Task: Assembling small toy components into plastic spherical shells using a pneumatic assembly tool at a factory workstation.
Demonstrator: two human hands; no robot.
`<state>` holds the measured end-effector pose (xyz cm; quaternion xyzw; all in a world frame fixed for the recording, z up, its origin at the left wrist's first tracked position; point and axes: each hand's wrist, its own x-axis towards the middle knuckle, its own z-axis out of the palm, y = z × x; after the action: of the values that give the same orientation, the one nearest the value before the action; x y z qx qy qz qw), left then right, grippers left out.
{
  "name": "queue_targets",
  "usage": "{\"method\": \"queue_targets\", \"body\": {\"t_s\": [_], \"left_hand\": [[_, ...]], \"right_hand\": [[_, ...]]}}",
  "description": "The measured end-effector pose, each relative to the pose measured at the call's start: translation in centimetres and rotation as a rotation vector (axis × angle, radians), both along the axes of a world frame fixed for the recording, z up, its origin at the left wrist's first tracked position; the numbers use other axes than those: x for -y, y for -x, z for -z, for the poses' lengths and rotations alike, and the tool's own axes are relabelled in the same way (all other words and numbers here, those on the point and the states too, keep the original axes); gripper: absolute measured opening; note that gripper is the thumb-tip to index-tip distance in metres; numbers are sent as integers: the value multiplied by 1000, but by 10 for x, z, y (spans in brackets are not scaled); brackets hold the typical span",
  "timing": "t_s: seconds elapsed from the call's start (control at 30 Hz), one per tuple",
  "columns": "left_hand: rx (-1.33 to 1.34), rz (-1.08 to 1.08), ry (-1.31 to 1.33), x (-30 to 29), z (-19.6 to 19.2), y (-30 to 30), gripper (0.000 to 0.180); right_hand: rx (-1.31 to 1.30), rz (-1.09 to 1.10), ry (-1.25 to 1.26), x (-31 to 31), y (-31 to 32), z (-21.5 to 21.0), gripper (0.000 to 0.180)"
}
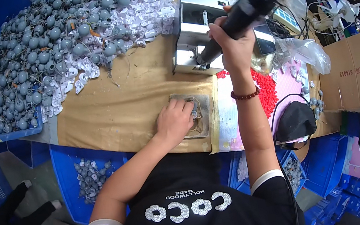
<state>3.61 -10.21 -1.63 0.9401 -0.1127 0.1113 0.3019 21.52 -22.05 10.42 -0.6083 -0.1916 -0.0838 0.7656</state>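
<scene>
The left hand [174, 120] presses curled fingers on a small grey part seated in a square fixture [200, 117] near the worktop's [117, 109] front edge, likely to steady it, while the right hand [231, 43] wraps closed around a black power screwdriver [244, 12] raised above it. Open brown surface lies leftward; the grey parts heap [48, 49] crowds the far-left corner, red pieces [266, 87] the right.

Bright, even overhead light; fisheye bends the dark edges; the raised right hand [234, 45] blurs.
</scene>
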Motion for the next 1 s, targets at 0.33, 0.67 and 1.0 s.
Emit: {"method": "queue_targets", "body": {"t_s": [0.33, 0.67, 1.0], "left_hand": [[-24, 2, 10, -2, 1, -1, 36], [1, 4, 50, 0, 1, -1, 37], [-33, 10, 31, 0, -2, 0, 34]], "right_hand": [[-234, -108, 135, 18, 69, -1, 63], [47, -18, -113, 32, 67, -1, 50], [56, 126, 222, -3, -15, 8, 43]]}}
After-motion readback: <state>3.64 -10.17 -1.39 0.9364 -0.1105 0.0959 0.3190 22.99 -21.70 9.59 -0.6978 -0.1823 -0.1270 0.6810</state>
